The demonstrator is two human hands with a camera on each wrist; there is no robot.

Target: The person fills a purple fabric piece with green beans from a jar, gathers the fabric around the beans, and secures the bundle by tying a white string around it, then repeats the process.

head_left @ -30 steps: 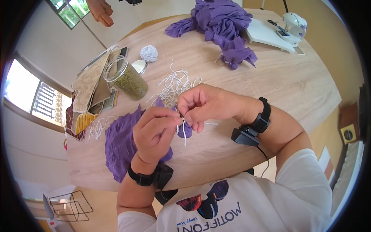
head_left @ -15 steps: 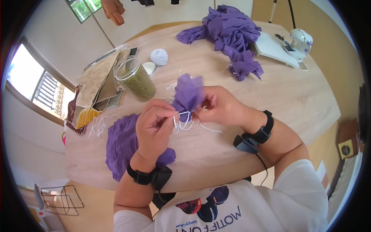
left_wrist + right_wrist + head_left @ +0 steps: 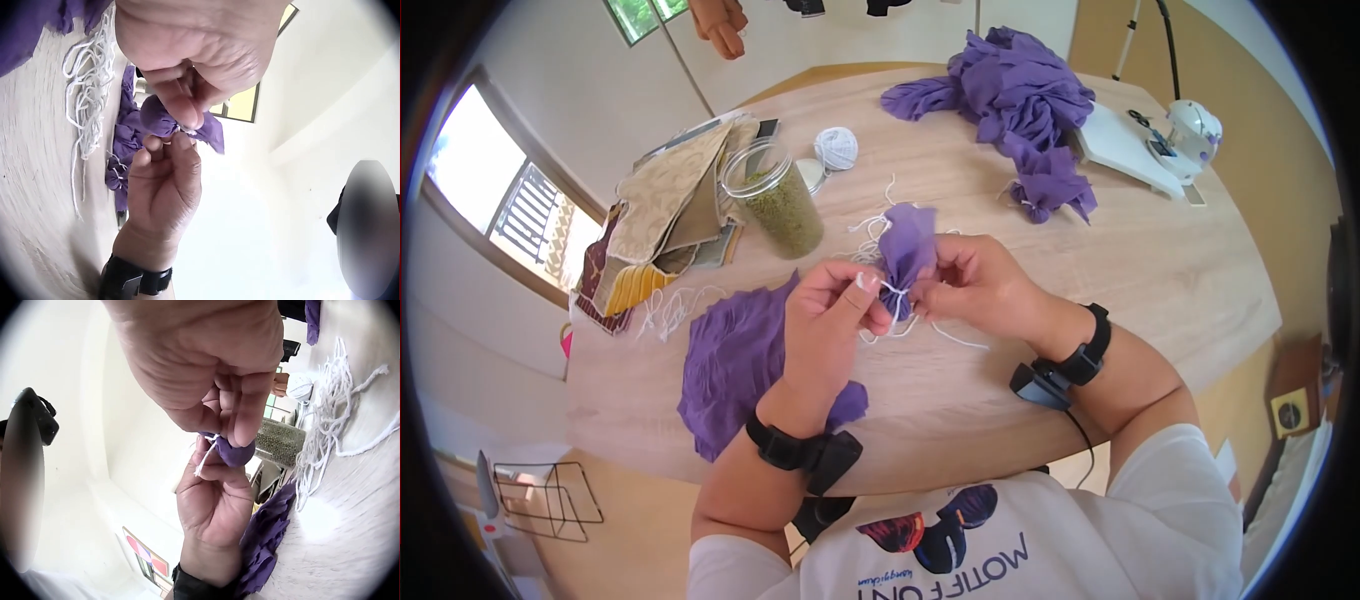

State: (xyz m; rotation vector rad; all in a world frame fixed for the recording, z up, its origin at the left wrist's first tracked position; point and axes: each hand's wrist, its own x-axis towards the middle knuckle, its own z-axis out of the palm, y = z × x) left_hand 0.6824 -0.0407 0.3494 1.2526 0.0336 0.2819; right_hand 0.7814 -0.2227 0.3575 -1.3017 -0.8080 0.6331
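Observation:
A small purple cloth pouch, round at the bottom with loose cloth flaring above, hangs between the hands over the table. White string is wound round its gathered neck, and one end dangles. My left hand pinches the string at the neck's left side between thumb and fingers. On the other side my right hand pinches the string close to the knot, its fingertips against the cloth. In the right wrist view the round part of the pouch bulges below the right fingers, which partly hide the neck.
Flat purple cloth pieces lie by the left forearm. Loose white strings lie beyond the hands, near a jar of green beans, a string ball and fabric samples. Bunched purple cloth and a small sewing machine stand farther back.
The pouch has been turned so its loose cloth now flares upward between the hands. The left fingers have come closer to the neck, and the string loops there are drawn in.

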